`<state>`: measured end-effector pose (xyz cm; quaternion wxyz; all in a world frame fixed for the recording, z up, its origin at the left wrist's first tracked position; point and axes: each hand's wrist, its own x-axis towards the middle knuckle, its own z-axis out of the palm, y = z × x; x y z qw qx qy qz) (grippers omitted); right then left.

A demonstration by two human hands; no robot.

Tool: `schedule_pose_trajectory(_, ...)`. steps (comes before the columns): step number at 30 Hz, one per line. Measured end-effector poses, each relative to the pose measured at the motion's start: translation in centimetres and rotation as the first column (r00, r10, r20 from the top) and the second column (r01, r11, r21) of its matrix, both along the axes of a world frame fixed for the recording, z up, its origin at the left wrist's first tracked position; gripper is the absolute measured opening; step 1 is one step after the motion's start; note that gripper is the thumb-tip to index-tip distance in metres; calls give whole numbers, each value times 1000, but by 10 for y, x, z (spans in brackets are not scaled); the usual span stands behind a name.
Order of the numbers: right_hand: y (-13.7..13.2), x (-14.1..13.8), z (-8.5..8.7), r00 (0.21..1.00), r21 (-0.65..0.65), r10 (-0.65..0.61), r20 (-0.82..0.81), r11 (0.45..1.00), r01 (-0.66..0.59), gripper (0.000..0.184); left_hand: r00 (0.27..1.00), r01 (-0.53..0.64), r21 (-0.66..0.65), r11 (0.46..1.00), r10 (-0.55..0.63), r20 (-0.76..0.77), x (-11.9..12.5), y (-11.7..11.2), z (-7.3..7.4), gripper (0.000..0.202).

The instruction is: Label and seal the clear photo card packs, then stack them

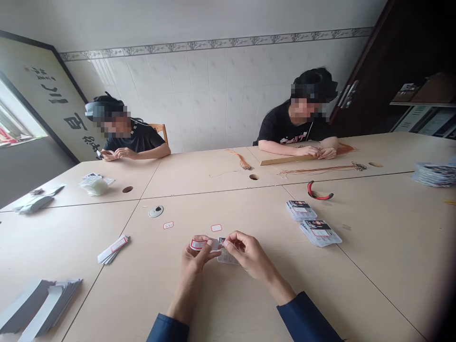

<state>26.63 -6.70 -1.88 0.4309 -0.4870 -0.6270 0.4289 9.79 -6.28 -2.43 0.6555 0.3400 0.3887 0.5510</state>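
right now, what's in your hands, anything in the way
Left hand pinching red-bordered label. Right hand on clear plastic pack. Loose label just ahead, apart from both hands.

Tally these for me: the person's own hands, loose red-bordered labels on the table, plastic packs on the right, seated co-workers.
Own hands: 2
Loose red-bordered labels: 2
Plastic packs: 2
Seated co-workers: 2
Total: 8

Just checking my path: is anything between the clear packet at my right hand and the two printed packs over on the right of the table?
Nothing visible stands in the way. From the clear packet at the right hand to the two printed packs, only the pale tabletop lies between them.
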Motion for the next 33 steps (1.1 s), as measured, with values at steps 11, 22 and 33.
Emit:
schedule_pose_trajectory(11, -3, -9, 2, 999, 39, 14, -38, 999, -13, 40, 992, 76, 119, 990, -64, -105, 3, -4, 0, 33)
schedule_pose_trajectory(22, 13, -4, 0, 970, 7, -185, -157, 982, 188, 47, 986, -6, 161, 987, 33, -165, 5, 10, 0, 34)
schedule_pose_trajectory(33, 2, -15, -3, 970, 4, -204, -130, 978, 207, 43, 997, 30, 90, 995, -24, -72, 7, 7, 4, 35)
